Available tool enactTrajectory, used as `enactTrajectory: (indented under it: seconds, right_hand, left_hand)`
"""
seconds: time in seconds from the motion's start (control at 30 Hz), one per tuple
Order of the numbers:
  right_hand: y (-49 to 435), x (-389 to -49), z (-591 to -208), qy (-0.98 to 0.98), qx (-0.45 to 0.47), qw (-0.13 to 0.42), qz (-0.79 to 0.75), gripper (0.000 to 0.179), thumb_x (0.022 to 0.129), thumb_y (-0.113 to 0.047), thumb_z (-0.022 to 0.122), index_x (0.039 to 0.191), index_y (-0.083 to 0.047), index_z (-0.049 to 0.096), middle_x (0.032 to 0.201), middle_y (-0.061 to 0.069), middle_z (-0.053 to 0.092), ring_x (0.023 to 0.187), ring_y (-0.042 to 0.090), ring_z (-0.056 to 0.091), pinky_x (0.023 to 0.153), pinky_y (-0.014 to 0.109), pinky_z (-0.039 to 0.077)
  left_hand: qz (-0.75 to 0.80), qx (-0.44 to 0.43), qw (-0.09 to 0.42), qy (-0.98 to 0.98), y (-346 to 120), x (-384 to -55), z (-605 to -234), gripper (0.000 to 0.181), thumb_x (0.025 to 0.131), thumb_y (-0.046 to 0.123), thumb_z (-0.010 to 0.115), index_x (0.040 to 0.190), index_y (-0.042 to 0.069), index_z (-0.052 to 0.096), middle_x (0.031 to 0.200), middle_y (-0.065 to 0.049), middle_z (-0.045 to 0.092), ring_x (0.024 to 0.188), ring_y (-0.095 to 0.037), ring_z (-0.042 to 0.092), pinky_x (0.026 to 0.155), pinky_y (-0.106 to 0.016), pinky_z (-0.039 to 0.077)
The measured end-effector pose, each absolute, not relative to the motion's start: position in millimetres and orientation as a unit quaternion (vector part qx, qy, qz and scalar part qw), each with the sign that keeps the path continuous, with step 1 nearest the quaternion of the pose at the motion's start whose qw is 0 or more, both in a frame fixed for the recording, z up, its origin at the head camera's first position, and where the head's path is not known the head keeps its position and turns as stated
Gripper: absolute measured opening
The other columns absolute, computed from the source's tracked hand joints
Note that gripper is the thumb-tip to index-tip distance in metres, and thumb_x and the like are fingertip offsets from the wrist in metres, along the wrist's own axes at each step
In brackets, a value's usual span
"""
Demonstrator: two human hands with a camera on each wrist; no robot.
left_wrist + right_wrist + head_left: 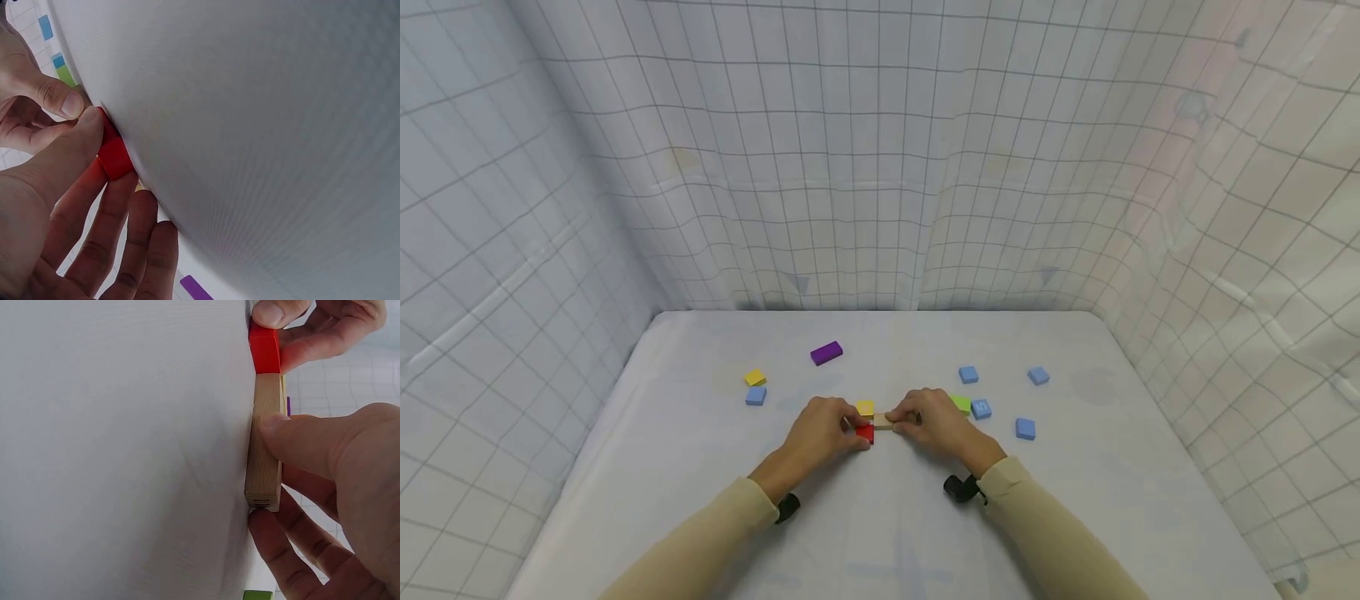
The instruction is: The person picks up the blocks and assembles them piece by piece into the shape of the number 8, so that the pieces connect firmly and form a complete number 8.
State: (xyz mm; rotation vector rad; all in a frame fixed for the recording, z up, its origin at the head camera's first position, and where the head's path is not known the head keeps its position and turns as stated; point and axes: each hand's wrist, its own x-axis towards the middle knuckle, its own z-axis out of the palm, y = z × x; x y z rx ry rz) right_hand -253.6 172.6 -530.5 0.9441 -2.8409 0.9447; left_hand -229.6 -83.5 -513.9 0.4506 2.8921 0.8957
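Observation:
My left hand [822, 429] pinches a red block [117, 158] between thumb and fingers on the white tabletop. A long plain wooden block [265, 465] lies against it, end to end, and my right hand [937, 423] holds that one with the thumb on the near side. Just beyond the red block sits a yellow block [866, 408], close to both pieces. Fingers partly cover the red and wooden blocks in the head view. Right of my right hand, a green block [961, 404] is half hidden behind it.
A blue block [981, 408] with a white mark stands by the green one, with several more blue blocks [1026, 429] to the right. At the left are a yellow block [756, 377], a blue block [756, 396] and a purple block [827, 353]. Gridded curtains [865, 208] surround the table.

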Motion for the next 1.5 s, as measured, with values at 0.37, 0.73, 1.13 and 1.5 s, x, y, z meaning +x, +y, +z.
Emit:
enactTrajectory:
  seconds: [0.37, 0.73, 1.13, 1.5]
  right_hand:
    - [171, -252, -529, -0.909, 0.287, -0.01, 0.303, 0.023, 0.104, -0.009, 0.088, 0.127, -0.014, 0.089, 0.12, 0.001, 0.088, 0.092, 0.009, 0.065, 0.086, 0.027, 0.057]
    - [170, -248, -532, -0.914, 0.272, -0.021, 0.301, 0.035, 0.104, -0.01, 0.089, 0.138, -0.014, 0.085, 0.132, 0.003, 0.087, 0.1, 0.012, 0.067, 0.09, 0.03, 0.058]
    - [170, -245, -532, -0.915, 0.289, -0.01, 0.28, 0.038, 0.104, -0.01, 0.089, 0.142, -0.014, 0.084, 0.135, 0.004, 0.086, 0.106, 0.014, 0.07, 0.093, 0.032, 0.061]
    - [177, -237, -527, -0.92, 0.289, 0.027, 0.262, 0.043, 0.102, -0.012, 0.092, 0.144, -0.013, 0.082, 0.14, 0.006, 0.083, 0.127, 0.027, 0.077, 0.11, 0.05, 0.066]
  left_hand:
    - [0.291, 0.143, 0.043, 0.945, -83, -231, -512, 0.026, 0.086, 0.023, 0.107, 0.107, 0.017, 0.094, 0.095, 0.003, 0.079, 0.087, -0.013, 0.061, 0.076, -0.028, 0.053]
    - [0.29, 0.139, 0.045, 0.946, -83, -229, -513, 0.025, 0.085, 0.023, 0.107, 0.106, 0.017, 0.095, 0.092, 0.003, 0.077, 0.085, -0.013, 0.06, 0.075, -0.028, 0.052]
    - [0.287, 0.145, 0.04, 0.946, -83, -228, -514, 0.027, 0.084, 0.021, 0.108, 0.106, 0.016, 0.095, 0.093, 0.004, 0.079, 0.085, -0.012, 0.061, 0.076, -0.027, 0.052]
    - [0.273, 0.147, 0.044, 0.95, -83, -229, -511, 0.028, 0.085, 0.024, 0.107, 0.109, 0.016, 0.095, 0.097, 0.003, 0.08, 0.087, -0.013, 0.061, 0.078, -0.028, 0.054]
